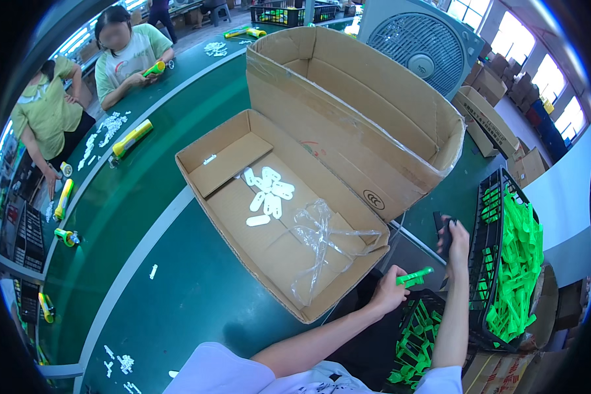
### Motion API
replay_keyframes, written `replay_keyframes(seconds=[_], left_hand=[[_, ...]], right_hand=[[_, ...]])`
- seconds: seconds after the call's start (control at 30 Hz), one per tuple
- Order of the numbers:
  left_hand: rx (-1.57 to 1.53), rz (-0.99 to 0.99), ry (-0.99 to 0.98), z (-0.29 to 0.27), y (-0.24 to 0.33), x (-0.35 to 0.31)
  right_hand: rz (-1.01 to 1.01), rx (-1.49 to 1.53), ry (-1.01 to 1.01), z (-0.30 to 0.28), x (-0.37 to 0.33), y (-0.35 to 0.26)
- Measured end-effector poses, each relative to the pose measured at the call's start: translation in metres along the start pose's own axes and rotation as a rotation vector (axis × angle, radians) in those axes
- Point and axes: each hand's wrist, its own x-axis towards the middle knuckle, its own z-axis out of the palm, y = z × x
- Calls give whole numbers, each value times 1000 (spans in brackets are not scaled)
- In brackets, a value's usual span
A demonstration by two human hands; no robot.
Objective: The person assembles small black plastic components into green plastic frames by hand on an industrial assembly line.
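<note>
My left hand (389,290) has its fingers closed on a slim bright green plastic part (416,276), whose free end points right. My right hand (459,244) is wrapped round a black hand tool (439,226); the grip hides most of it, so its exact kind cannot be made out. Both hands are past the right end of a shallow cardboard box (246,253), not touching each other. Below them, a black crate (433,299) holds many similar green parts (419,341). Right of my right hand stands a larger black crate (484,262) heaped with green parts (517,262).
Inside the shallow box lie white oval pieces (269,190) and a clear plastic bag (318,243). A deeper carton (348,131) stands behind it, with a fan unit (420,56) beyond. Yellow-green flashlights (131,139) lie on the green conveyor (148,177); two people are across it.
</note>
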Motion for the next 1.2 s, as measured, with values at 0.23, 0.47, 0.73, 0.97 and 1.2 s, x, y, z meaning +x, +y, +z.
replay_keyframes(seconds=[0.23, 0.47, 0.73, 0.97, 1.2], left_hand=[[-267, -13, 28, 11, 2, 14], [-534, 28, -158, -18, 27, 12], [-422, 117, -89, -2, 21, 8], [-245, 163, -80, -2, 22, 3], [-278, 163, -71, -1, 16, 9]], right_hand=[[113, 345, -71, 2, -104, 0], [163, 433, -212, 25, -109, 11], [108, 3, -119, 3, -125, 3], [-6, 62, 18, 12, -121, 5], [14, 359, 342, 20, -122, 25]])
